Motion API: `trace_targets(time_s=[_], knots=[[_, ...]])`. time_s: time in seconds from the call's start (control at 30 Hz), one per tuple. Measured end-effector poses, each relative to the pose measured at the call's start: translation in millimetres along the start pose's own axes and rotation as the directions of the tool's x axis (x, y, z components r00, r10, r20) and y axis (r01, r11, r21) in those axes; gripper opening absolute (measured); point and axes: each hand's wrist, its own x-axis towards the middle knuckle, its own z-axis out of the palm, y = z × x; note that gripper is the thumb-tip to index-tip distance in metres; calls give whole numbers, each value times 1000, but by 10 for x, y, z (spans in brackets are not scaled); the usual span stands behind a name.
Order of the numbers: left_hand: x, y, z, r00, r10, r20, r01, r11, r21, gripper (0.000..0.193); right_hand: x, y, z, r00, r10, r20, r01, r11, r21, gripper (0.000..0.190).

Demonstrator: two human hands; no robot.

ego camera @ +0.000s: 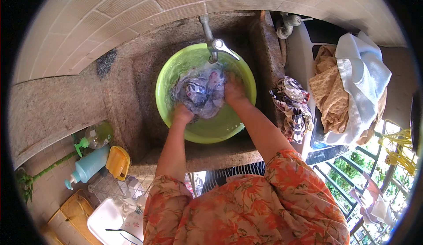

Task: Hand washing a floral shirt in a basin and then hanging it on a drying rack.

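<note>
A lime-green plastic basin [206,138] stands in a stone sink, with water in it. Wet patterned cloth [201,91], greyish purple with dark and reddish marks, lies bunched in the water. At the cloth's lower left edge, my left hand [183,113] is partly under water, its fingers hidden. My right hand [234,87] is at the cloth's right side, blurred and partly submerged. Whether either hand grips the cloth cannot be made out. Above the basin's far side is a metal tap [214,45] with a lever handle; its spout points down at the water.
Folded floral cloth [292,109] rests at the right of the stone sink [120,103]. Brown cloth [330,93] and a pale blue towel [360,79] lie piled farther right. On the left are a blue pump bottle [91,165], a clear green-topped bottle [97,136] and an orange-yellow container [118,163].
</note>
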Motion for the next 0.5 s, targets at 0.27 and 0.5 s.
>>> trace_targets(time_s=[0.27, 0.5], knots=[[61, 481, 62, 771, -354, 530, 616, 203, -761, 54, 12, 372, 94, 938, -35, 345, -12, 991, 133, 43], [-365, 90, -597, 755, -45, 655, 656, 39, -754, 76, -202, 62, -231, 475, -98, 874, -852, 196, 485, 56]])
